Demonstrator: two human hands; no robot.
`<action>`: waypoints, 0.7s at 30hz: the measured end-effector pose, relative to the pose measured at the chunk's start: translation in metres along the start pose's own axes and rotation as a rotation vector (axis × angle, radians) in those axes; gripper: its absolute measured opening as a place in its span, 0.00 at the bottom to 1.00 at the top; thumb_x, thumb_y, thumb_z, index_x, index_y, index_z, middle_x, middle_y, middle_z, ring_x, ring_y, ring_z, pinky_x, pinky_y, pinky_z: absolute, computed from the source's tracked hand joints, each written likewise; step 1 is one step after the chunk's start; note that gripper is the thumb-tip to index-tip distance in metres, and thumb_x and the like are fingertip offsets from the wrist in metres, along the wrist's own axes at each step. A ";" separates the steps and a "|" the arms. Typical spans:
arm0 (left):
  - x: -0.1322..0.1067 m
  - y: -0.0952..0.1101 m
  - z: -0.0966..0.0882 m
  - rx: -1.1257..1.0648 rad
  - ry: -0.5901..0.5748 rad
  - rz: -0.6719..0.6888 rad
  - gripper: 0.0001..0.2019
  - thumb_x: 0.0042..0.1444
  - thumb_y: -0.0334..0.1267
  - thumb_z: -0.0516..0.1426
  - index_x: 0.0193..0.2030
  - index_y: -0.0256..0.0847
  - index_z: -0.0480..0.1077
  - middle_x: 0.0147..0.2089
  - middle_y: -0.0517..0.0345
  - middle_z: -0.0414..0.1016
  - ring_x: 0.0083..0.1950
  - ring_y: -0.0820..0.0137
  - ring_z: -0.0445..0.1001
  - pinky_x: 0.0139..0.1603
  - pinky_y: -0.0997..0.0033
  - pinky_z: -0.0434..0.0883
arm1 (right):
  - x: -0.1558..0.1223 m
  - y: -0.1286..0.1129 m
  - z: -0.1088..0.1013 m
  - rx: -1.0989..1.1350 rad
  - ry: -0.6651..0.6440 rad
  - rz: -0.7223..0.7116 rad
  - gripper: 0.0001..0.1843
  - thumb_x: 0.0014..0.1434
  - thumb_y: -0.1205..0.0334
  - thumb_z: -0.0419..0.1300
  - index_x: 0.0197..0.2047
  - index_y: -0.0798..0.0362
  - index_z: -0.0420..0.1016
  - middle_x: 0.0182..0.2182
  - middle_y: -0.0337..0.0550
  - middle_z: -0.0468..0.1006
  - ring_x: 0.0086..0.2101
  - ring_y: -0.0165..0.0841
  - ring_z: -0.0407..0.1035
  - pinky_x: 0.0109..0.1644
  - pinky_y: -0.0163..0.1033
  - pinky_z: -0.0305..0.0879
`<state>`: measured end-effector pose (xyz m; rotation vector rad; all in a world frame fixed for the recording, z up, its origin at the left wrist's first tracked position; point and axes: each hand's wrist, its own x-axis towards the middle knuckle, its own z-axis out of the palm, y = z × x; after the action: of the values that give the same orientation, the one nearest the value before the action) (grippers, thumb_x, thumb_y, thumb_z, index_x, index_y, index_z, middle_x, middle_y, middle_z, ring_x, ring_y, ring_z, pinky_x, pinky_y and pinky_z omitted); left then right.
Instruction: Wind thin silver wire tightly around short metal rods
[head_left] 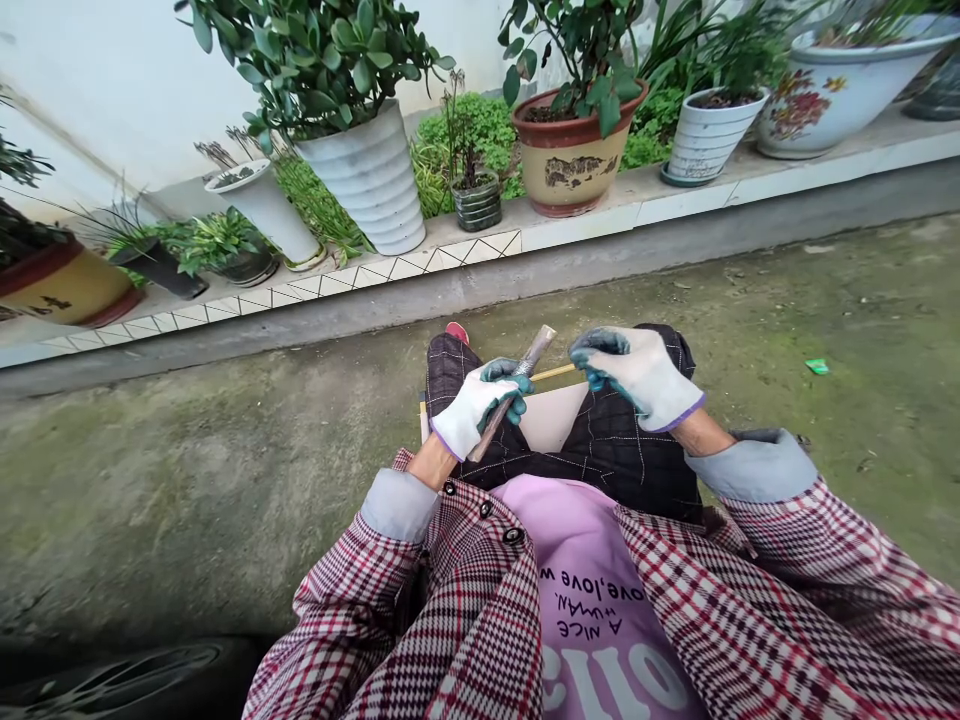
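My left hand (487, 400), in a white glove with a green-coated palm, is wrapped round a short brown stick (491, 428). The stick slants up to the right, with a silvery band near its middle and a pale cut end. My right hand (626, 368), gloved alike, is just to the right of the stick with its fingers curled together. Whatever is in those fingers is hidden. A narrow yellow strip (553, 373) spans the gap between the hands; I cannot tell whether either hand holds it. Below it, a pale flat surface (555, 418) shows between my dark-trousered knees.
A low tiled ledge (465, 252) runs across ahead, bearing several potted plants, among them a tall white ribbed pot (367, 180) and a brown-rimmed pot (574, 150). A green scrap (817, 367) lies on the concrete at right. A dark wheel (127, 680) is at lower left.
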<state>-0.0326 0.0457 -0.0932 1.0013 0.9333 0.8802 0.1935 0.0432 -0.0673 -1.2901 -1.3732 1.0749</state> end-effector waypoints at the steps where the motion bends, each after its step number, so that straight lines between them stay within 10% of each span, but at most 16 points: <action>1: -0.002 0.003 -0.002 -0.059 -0.046 0.011 0.19 0.43 0.38 0.66 0.41 0.34 0.68 0.33 0.56 0.75 0.21 0.75 0.70 0.19 0.75 0.67 | -0.001 0.002 0.004 -0.006 -0.035 0.001 0.11 0.50 0.56 0.66 0.34 0.54 0.80 0.27 0.41 0.78 0.22 0.28 0.65 0.24 0.35 0.65; 21: -0.012 0.009 0.008 -0.011 -0.114 0.051 0.21 0.49 0.39 0.63 0.49 0.35 0.66 0.33 0.58 0.75 0.18 0.78 0.66 0.15 0.78 0.62 | -0.019 0.001 0.022 -0.376 -0.090 -0.240 0.10 0.57 0.61 0.61 0.42 0.49 0.81 0.38 0.40 0.82 0.38 0.37 0.75 0.45 0.41 0.69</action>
<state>-0.0312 0.0355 -0.0801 1.0591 0.8092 0.8604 0.1720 0.0246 -0.0733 -1.3076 -1.8102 0.7404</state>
